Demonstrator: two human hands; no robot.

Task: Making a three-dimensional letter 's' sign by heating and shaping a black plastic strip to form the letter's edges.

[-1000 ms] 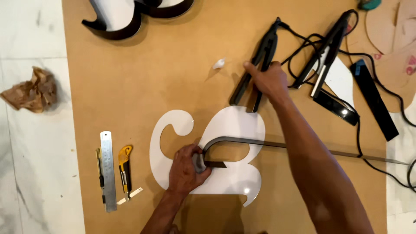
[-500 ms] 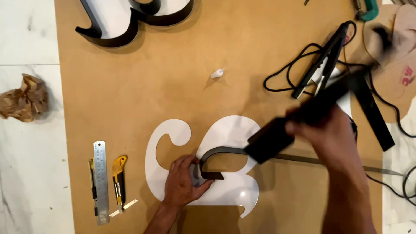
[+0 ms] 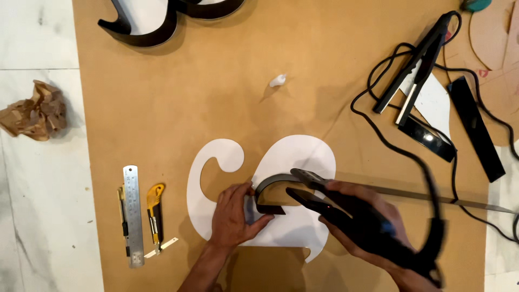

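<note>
Brown board: one big sheet [image 3: 227, 97] fills most of the frame; everything I work on sits on it.
White letter cutout: one flat curly shape [image 3: 303, 157], lower centre of frame, lying flat on the board, directly under both my hands.
Black channel letter: one, dark-walled [image 3: 157, 30], top left edge of frame, well apart from my hands.
Black clamp tool, held: one long two-armed heating tong [image 3: 346, 208], lower right; long axis runs from lower right up toward frame centre, tips pointing left at the strip.
Black clamp tool, idle: one more of that kind [image 3: 416, 59], upper right, lying diagonal, cable looped round it. So two tongs counted.
Black flat bars: two [image 3: 476, 127], right side of frame, beside the idle tool.
Dark strip: one curved band [image 3: 273, 186] standing on edge along the cutout's inner curve, between my two hands; a long straight tail [image 3: 432, 197] runs off to the right.
Right hand: [image 3: 362, 216] wrapped round the held tong's grip, squeezing; nearer to the tool, just right of the bend.
Left hand: [image 3: 232, 216] fingers pinching the strip's left end, pressing it onto the cutout; nearer to the strip.
Key relation: bend lies just left of the tong tips, touching or not I cannot tell, motion blur.
Paper ball: one crumpled brown wad [image 3: 35, 111], left edge on white floor.
Steel ruler: one [image 3: 132, 213], lower left.
Yellow knife: one utility cutter [image 3: 154, 213], just beside the ruler.
White scrap: one small blob [image 3: 277, 81], upper centre.
</note>
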